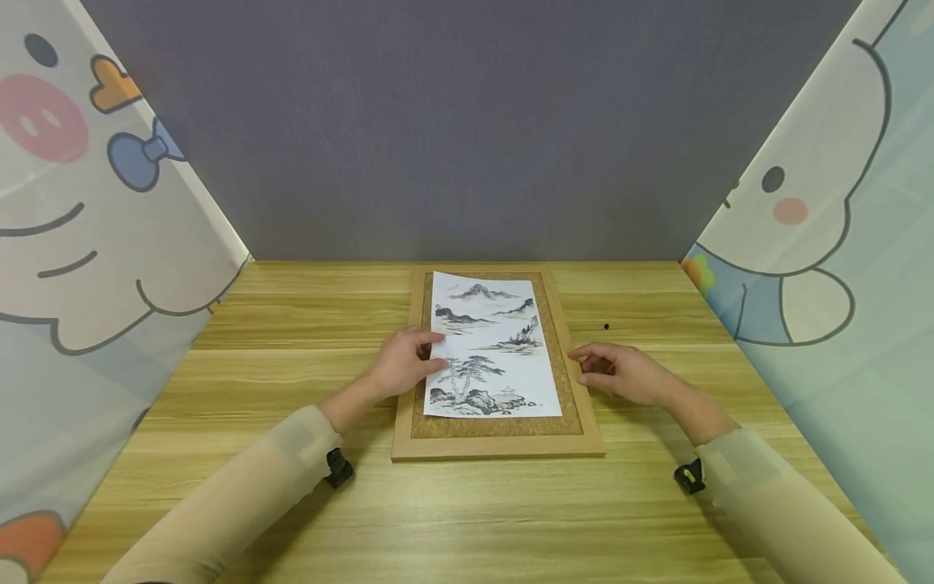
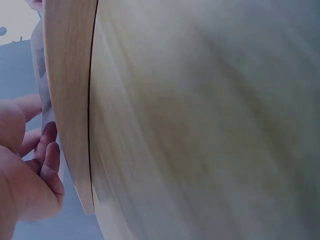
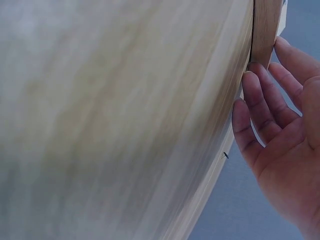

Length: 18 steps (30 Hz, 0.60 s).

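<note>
A white sheet of paper [image 1: 496,349] printed with an ink landscape of mountains and pine trees lies over a cork board [image 1: 496,427] in a light wooden frame [image 1: 503,447]. Its upper left corner looks slightly raised. My left hand [image 1: 404,361] pinches the sheet's left edge, thumb and index finger showing over the paper; in the left wrist view the other fingers [image 2: 51,165] curl beside the frame. At the frame's right side is my right hand [image 1: 620,371], its fingers [image 3: 257,95] loosely bent, the tips at the wooden edge and holding nothing.
The board lies on a wood-grain table [image 1: 503,519] against a grey back panel [image 1: 467,130]. A small black dot-like object [image 1: 606,326] sits right of the frame. Cartoon-printed cloths [image 1: 846,268] flank both sides.
</note>
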Available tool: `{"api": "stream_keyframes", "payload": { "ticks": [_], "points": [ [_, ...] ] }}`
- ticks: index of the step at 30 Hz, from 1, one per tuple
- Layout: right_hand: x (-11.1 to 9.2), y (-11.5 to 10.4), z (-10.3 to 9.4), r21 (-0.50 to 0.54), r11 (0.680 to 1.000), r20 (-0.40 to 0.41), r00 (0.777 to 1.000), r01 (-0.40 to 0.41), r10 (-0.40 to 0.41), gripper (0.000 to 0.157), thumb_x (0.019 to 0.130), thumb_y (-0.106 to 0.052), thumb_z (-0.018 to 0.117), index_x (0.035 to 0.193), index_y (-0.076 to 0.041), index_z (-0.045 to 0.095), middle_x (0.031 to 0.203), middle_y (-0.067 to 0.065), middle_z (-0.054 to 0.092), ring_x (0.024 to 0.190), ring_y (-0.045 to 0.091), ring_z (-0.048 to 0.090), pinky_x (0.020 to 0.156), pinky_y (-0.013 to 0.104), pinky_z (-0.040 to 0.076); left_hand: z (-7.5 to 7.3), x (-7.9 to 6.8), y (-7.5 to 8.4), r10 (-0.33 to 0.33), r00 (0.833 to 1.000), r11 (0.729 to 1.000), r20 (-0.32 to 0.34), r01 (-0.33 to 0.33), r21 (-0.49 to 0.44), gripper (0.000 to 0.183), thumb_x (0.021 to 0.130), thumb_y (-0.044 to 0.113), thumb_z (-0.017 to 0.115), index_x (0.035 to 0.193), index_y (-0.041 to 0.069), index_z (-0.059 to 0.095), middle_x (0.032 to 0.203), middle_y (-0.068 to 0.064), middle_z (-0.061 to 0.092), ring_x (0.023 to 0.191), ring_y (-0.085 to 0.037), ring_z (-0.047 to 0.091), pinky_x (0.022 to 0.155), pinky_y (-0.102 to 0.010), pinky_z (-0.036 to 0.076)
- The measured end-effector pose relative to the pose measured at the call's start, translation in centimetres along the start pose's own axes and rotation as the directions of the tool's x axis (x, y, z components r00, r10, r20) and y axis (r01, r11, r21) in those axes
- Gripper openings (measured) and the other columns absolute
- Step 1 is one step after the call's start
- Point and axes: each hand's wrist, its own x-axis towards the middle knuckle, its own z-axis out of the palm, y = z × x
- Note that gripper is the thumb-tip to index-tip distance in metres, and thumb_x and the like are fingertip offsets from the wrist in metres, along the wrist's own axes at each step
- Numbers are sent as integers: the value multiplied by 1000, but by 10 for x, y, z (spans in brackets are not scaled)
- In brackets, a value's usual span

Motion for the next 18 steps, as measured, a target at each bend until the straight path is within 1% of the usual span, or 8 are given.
{"api": "stream_keyframes", "payload": {
  "ticks": [3, 6, 9, 12, 15, 17, 18],
  "points": [
    [0, -2, 0, 0, 1000, 0, 1000, -4, 4, 42, 105, -22, 77, 143, -7, 69, 114, 4, 77, 97, 12, 68, 79, 27, 56, 0, 1, 0, 6, 1000, 1000, 3, -6, -3, 53, 96, 23, 85, 142, 0, 71, 115, -13, 74, 94, -21, 64, 87, -39, 53],
    [0, -3, 0, 6, 1000, 4, 1000, -8, 8, 42, 105, -22, 77, 144, -7, 69, 114, 5, 76, 96, 12, 68, 77, 27, 56, 1, 2, 0, 0, 1000, 1000, 6, 0, 18, 53, 96, 24, 85, 142, 2, 71, 123, -14, 75, 97, -23, 64, 98, -46, 52],
    [0, -4, 0, 10, 1000, 5, 1000, -10, 10, 42, 105, -22, 77, 144, -7, 68, 114, 5, 76, 95, 12, 68, 76, 27, 55, 2, 2, 0, -5, 1000, 999, 11, 4, 52, 53, 97, 26, 84, 143, 2, 71, 127, -15, 75, 105, -27, 65, 111, -56, 46],
    [0, -5, 0, 8, 1000, 5, 1000, -11, 11, 42, 105, -21, 77, 144, -7, 68, 114, 5, 76, 96, 12, 68, 77, 27, 55, 2, 2, -1, -5, 1000, 997, 19, 3, 80, 53, 99, 28, 82, 144, 2, 71, 134, -17, 73, 117, -33, 65, 119, -63, 40],
    [0, -5, 0, 6, 1000, 5, 1000, -13, 13, 42, 105, -21, 77, 144, -7, 68, 113, 4, 76, 96, 12, 68, 78, 27, 56, 2, 1, -1, -6, 1000, 996, 27, 3, 94, 53, 100, 30, 81, 144, 3, 70, 141, -18, 71, 132, -39, 62, 122, -66, 38],
    [0, -6, 0, 4, 1000, 6, 1000, -16, 16, 42, 105, -21, 77, 144, -7, 69, 113, 4, 76, 96, 12, 68, 78, 27, 55, 1, 1, -1, -15, 999, 995, 33, 12, 100, 53, 100, 31, 81, 144, 4, 71, 139, -18, 70, 135, -41, 60, 121, -65, 38],
    [0, -6, 1, 4, 1000, 6, 1000, -16, 16, 42, 105, -21, 77, 144, -7, 69, 113, 4, 76, 96, 12, 68, 78, 27, 55, 1, 0, -1, -23, 999, 995, 38, 19, 100, 54, 99, 32, 82, 145, 5, 71, 136, -17, 70, 133, -41, 60, 119, -63, 39]
  ]
}}
